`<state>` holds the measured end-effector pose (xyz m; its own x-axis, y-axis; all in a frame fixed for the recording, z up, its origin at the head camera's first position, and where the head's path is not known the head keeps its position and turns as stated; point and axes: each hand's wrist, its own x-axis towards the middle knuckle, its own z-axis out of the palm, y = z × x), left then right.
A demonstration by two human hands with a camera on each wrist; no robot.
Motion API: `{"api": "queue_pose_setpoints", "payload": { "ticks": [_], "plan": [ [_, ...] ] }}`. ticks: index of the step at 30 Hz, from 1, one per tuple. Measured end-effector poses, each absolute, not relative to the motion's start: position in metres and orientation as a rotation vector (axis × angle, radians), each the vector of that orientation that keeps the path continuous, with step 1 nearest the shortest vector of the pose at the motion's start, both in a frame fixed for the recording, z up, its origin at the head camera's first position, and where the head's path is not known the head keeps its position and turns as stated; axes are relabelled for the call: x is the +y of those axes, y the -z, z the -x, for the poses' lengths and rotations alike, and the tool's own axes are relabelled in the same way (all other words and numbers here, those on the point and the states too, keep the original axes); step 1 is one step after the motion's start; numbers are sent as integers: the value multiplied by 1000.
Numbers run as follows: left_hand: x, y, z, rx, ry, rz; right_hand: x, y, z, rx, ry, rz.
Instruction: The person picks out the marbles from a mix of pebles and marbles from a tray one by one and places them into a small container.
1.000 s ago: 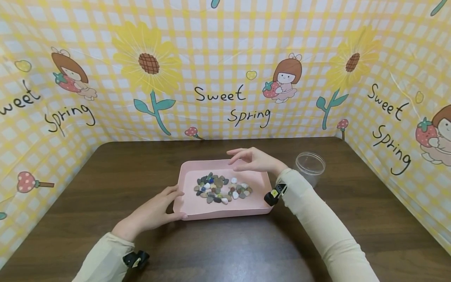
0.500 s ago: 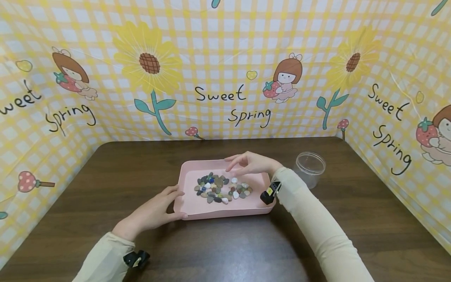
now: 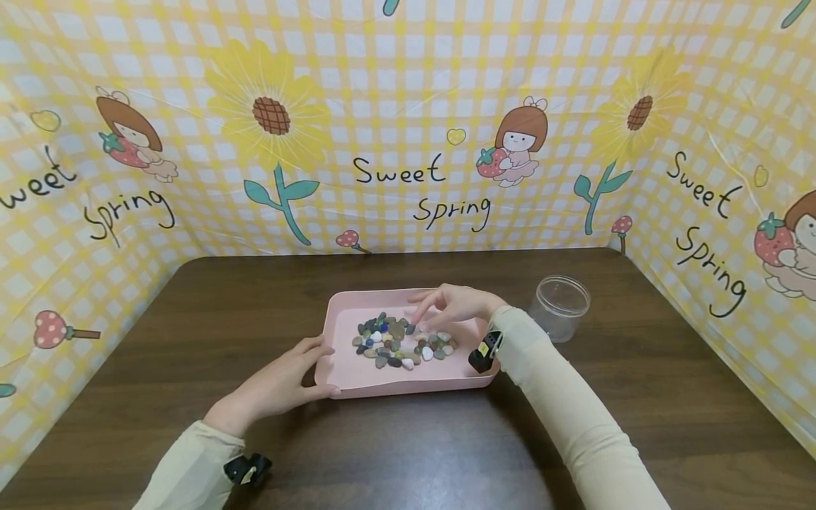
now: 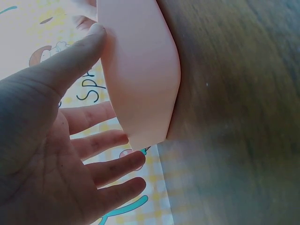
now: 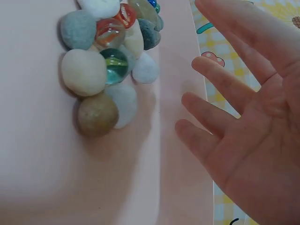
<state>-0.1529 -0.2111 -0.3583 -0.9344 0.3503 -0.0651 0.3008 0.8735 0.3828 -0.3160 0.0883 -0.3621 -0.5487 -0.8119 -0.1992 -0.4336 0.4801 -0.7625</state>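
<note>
A shallow pink tray (image 3: pixel 338 375) stands on the table with a loose spread of pebbles (image 3: pixel 381 362) in its middle. Glass marbles lie among them, such as a green one (image 5: pixel 116 65) and a red-swirled one (image 5: pixel 110 33) in the right wrist view. At the tray's left end, my left hand (image 3: pixel 280 379) touches the rim and outer wall with thumb and fingertips, its fingers (image 4: pixel 115 169) mostly straight. My right hand (image 3: pixel 462 304) hovers over the back right of the tray, index finger pointing down near a dark pebble (image 3: pixel 411 329). Nothing shows in its grasp.
An uncovered clear jar (image 3: pixel 561 308) stands to the right of the tray, behind the right forearm. The brown wooden table (image 3: pixel 395 453) ends at a yellow checked cloth backdrop (image 3: pixel 382 106) at the back and sides.
My right hand has lowered toward the pebbles from above the tray's back rim, its index finger now near them. The left hand and the tray stay in place.
</note>
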Motion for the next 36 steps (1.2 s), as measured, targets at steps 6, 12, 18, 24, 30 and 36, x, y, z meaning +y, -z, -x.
{"api": "queue_pose_setpoints", "payload": {
  "ticks": [6, 12, 18, 24, 30, 36],
  "plan": [
    [-211, 358, 153, 2913, -564, -506, 86, 365, 312, 2193, 871, 948],
    [-211, 359, 152, 2913, -570, -511, 84, 370, 309, 2179, 877, 948],
    [-212, 358, 152, 2916, -579, -520, 83, 372, 308, 2202, 814, 960],
    [-212, 358, 152, 2919, -579, -524, 81, 373, 307, 2202, 794, 992],
    [-212, 358, 152, 2923, -573, -534, 80, 373, 307, 2201, 770, 1027],
    [-212, 359, 152, 2930, -574, -546, 79, 374, 307, 2234, 737, 1031]
  ]
}}
